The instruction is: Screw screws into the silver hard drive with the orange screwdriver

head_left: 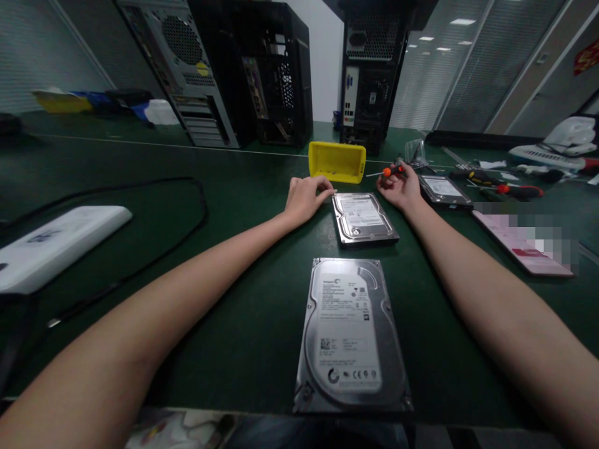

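My right hand (401,187) holds a small screwdriver (387,171) with an orange and black handle, its thin shaft pointing left. My left hand (306,198) is closed in a pinch at the far left corner of a silver hard drive (360,215); whatever lies between the fingertips is too small to make out. That drive rests label up between both hands. Closer to me, a larger-looking hard drive (349,330) with a white label lies flat near the table edge. Just beyond the left fingertips stands a yellow bin (337,163) with tiny pieces inside.
Another hard drive (444,190) lies right of my right hand, near more screwdrivers (519,190) and a pink phone-like slab (519,243). Computer cases (276,81) line the back of the green table (253,312). A white power strip (65,240) and black cable (203,199) occupy the left.
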Demonstrator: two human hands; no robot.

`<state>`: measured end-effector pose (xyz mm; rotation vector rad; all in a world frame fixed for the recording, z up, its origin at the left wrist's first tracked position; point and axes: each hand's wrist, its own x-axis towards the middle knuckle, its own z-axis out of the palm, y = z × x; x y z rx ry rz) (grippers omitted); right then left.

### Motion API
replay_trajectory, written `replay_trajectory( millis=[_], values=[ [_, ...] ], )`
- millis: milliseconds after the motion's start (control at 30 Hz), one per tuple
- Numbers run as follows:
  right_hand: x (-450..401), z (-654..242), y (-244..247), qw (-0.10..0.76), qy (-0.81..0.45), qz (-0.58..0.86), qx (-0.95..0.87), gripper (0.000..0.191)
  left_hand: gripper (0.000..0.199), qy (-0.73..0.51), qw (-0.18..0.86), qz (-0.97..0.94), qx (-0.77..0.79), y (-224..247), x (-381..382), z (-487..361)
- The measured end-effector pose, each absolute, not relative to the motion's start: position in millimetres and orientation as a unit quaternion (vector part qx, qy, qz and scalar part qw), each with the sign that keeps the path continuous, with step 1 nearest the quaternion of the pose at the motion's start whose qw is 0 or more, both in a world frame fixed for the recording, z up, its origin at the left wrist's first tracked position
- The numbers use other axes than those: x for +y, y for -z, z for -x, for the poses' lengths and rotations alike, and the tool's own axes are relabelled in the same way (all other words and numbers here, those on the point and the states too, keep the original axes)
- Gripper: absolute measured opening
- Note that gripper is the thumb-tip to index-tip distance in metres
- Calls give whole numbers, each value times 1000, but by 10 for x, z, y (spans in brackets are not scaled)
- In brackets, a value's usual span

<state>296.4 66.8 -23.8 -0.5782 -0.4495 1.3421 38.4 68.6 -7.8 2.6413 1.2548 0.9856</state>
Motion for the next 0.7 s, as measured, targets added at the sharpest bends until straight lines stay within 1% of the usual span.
replay_trajectory(
  millis=[700],
  values=[
    [689, -3003, 261, 726, -620, 234, -183, 25, 21, -298, 10, -872, 389, 74, 617, -343]
  ],
)
